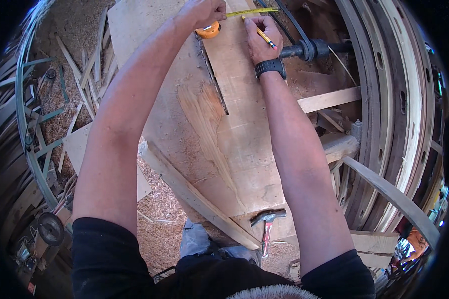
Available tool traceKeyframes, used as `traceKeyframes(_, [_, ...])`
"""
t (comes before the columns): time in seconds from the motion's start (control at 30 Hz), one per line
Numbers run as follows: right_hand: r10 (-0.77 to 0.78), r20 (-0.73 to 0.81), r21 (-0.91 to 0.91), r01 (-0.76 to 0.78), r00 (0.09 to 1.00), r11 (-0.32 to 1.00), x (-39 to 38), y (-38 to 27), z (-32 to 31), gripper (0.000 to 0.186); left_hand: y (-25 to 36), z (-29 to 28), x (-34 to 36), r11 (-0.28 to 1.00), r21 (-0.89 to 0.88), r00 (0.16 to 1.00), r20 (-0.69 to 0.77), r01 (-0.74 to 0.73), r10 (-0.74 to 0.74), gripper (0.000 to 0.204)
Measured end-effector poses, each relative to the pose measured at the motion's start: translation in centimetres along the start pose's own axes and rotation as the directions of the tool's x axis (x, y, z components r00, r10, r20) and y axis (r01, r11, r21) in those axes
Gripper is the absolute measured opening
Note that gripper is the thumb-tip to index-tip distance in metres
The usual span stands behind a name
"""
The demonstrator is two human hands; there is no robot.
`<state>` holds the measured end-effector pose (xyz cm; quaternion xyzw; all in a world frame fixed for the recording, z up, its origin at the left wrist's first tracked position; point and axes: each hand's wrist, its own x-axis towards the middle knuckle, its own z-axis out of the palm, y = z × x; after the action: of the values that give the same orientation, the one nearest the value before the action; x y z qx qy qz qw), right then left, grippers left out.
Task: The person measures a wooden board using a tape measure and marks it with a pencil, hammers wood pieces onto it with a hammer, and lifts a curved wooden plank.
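Note:
My left hand (204, 14), at the far end of a wooden work table (159, 119), is closed with its fingers at the yellow tape of a tape measure. The orange case of the tape measure (208, 30) sits just below this hand. From the fingers the tape runs right across a pale board (234, 55). My right hand (262, 44) grips a yellow pencil (265, 37), its tip close to the tape's lower edge and its pink eraser toward my wrist. A dark watch (270, 68) is on that wrist.
A narrow dark slot (214, 79) with a blade-like edge runs along the board. A hammer (268, 224) and a rough timber strip (194, 192) lie at the near edge. Belts run round a shaft (312, 50) at right. Offcuts (87, 74) and shavings cover the floor at left.

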<state>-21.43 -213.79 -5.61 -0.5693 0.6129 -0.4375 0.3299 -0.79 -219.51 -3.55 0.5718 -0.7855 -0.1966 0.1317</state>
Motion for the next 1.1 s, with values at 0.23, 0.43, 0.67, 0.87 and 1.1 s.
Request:
traceKeyframes(0.23, [-0.046,-0.012,0.033,0.046,0.999,0.998,0.1,0.4,0.2,0.031,-0.1,0.0,-0.1,1.000,-0.016,1.000,-0.016,0.014,-0.015,0.017])
traceKeyframes(0.43, [-0.028,-0.009,0.004,0.028,1.000,1.000,0.1,0.5,0.1,0.031,0.6,0.1,-0.4,0.998,-0.013,0.998,-0.018,0.063,-0.063,0.016])
traceKeyframes(0.67, [-0.034,-0.007,0.024,0.034,0.999,0.999,-0.1,0.4,0.3,0.029,0.5,0.2,-0.7,0.997,-0.043,0.997,-0.032,0.063,-0.064,0.016])
traceKeyframes(0.87, [-0.030,0.002,-0.012,0.030,1.000,0.999,-0.1,0.5,0.5,0.030,0.7,0.2,-0.9,0.997,-0.023,0.996,-0.036,0.079,-0.079,0.017])
traceKeyframes(1.1, [-0.004,0.030,-0.026,0.005,1.000,1.000,0.1,0.3,-0.2,0.033,1.5,0.0,-0.6,0.981,-0.089,0.985,0.043,0.170,-0.167,0.018])
